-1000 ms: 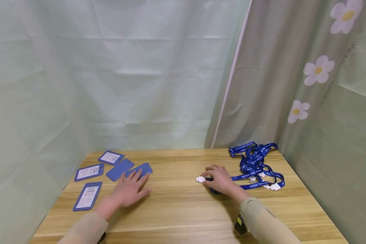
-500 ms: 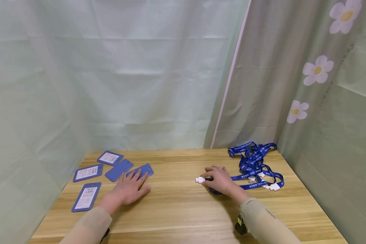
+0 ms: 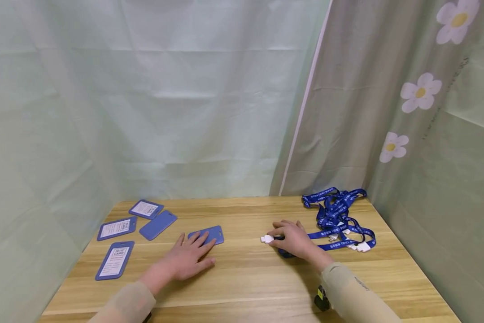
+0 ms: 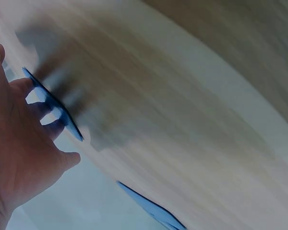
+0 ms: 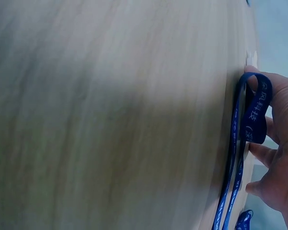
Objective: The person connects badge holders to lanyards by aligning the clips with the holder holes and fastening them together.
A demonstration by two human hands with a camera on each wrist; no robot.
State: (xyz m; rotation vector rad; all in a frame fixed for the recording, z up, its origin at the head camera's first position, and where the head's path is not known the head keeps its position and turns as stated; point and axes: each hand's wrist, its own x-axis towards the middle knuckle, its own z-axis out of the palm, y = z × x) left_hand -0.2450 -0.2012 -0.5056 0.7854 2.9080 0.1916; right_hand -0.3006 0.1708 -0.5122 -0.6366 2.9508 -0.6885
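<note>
My left hand [image 3: 185, 261] lies spread over a blue card holder [image 3: 215, 234], fingertips pressing on it. That holder is plain side up, its left part covered by fingers; the left wrist view shows the fingertips touching its face [image 4: 57, 106]. Farther right, my right hand [image 3: 293, 242] pinches a blue lanyard [image 3: 320, 234] by the dark end behind its white plastic clip [image 3: 267, 239]. The clip points left, toward the card holder, with bare wood between the two. In the right wrist view, a loop of printed strap [image 5: 259, 112] bulges beside the thumb and fingers.
Several more blue card holders lie at the left: one plain side up [image 3: 158, 224], others showing white cards, such as the nearest one [image 3: 114, 261]. A tangled pile of blue lanyards [image 3: 336, 211] with white clips sits at the right back. Curtains [image 3: 209, 112] enclose the wooden table [image 3: 233, 287].
My left hand has slid the card holder to the right and slightly nearer, away from the other holders. The right hand stays almost in place with the lanyard.
</note>
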